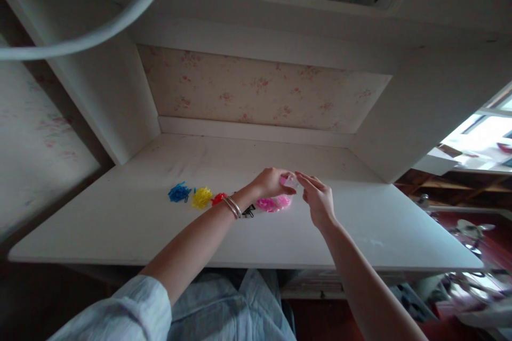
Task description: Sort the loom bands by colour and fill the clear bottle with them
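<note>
On the white desk [360,229] lie small heaps of tiny pieces: blue [178,192], yellow [202,197], red [218,198] and pink [273,203]. My left hand [271,181], bangles on its wrist, is closed around a small clear container [291,181] with pink inside, just above the pink heap. My right hand [318,200] meets it from the right, fingertips pinched on the same container. A small black item [248,211] lies partly hidden under my left wrist.
The desk sits in a white alcove with a floral back panel [260,90] and side walls. A white cable [120,16] hangs across the top. Cluttered shelves and objects [472,234] stand at the right beyond the desk edge.
</note>
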Demonstrator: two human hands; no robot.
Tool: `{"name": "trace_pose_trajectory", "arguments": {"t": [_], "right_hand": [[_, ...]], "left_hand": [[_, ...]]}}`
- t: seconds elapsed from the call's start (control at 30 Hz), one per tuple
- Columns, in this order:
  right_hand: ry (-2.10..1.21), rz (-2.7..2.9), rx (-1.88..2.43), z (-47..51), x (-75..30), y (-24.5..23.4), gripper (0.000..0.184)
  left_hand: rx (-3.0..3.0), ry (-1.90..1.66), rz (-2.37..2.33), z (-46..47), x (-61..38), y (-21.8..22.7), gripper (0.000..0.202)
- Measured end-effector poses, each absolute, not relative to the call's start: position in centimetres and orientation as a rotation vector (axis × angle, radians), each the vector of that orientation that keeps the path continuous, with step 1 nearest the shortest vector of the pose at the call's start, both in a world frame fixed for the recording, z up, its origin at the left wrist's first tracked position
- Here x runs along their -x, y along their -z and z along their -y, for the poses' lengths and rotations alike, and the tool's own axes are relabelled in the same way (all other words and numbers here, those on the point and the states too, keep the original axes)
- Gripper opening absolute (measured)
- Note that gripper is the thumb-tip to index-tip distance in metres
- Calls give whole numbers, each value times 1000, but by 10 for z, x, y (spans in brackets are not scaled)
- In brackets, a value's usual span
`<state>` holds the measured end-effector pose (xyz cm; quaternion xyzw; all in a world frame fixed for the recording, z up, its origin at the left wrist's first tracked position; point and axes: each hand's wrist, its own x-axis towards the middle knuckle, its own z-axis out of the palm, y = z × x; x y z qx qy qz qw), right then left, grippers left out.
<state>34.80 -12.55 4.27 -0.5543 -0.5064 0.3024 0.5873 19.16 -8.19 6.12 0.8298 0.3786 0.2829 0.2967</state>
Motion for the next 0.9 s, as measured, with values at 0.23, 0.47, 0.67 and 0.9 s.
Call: {"name": "trace_pose_trajectory", "arguments": {"t": [0.23, 0.47, 0.67, 0.9], "right_hand": [[-734, 1220, 1309, 133, -354, -26, 50], [-871, 1453, 1227, 144, -349, 8, 56], [-884, 1461, 1320, 138, -351, 25, 52], [-808, 1411, 1354, 139, -352, 24, 52]], "left_hand": [[-2133, -733, -1083, 85, -193, -63, 59], [-2108, -696, -1114, 86, -192, -66, 56], [-2137, -710, -1094, 89, -192, -65, 51], [-2402, -744, -1209, 105, -172, -62, 25]]}}
